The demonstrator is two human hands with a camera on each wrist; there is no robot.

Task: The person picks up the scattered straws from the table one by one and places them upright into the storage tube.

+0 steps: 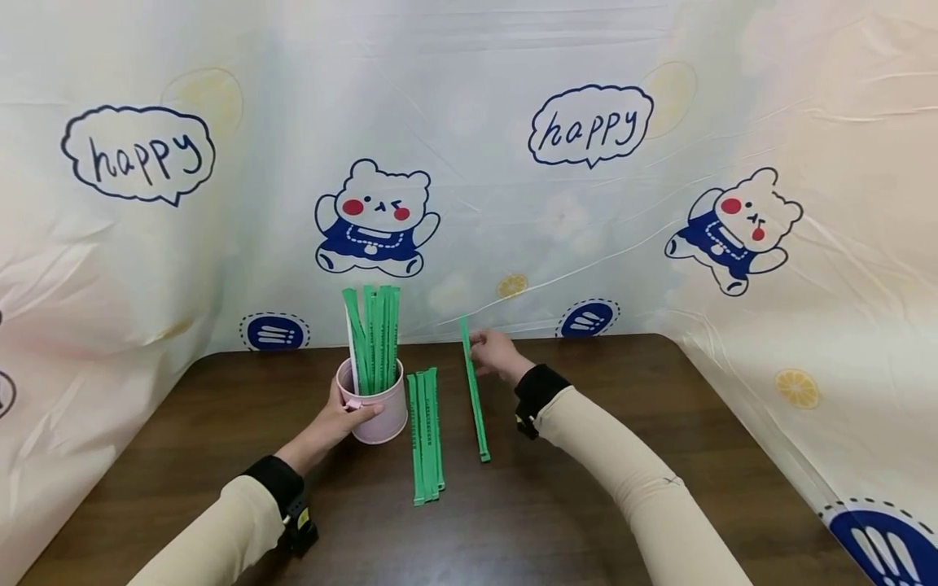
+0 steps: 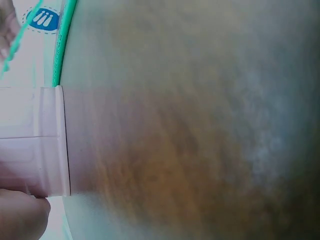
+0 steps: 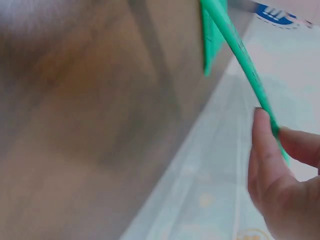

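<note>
My left hand [image 1: 343,419] grips a small pale pink bucket [image 1: 383,419], its thumb across the near side. A bunch of green wrapped straws [image 1: 377,342] stands in the bucket, their upper lengths above the rim. Right of it, several more green wrapped straws [image 1: 425,435] lie side by side on the table. Farther right, my right hand [image 1: 498,354] pinches one green wrapped straw [image 1: 475,399] between thumb and fingers near its far end. The right wrist view shows this straw [image 3: 245,60] slanting from the fingertips, with the other straws [image 3: 212,40] behind.
The dark brown wooden table [image 1: 586,505] extends under both arms. Behind it hangs a pale printed curtain [image 1: 476,203] with bears and "happy" bubbles, meeting the table's back edge. Black bands with small cameras sit on both wrists.
</note>
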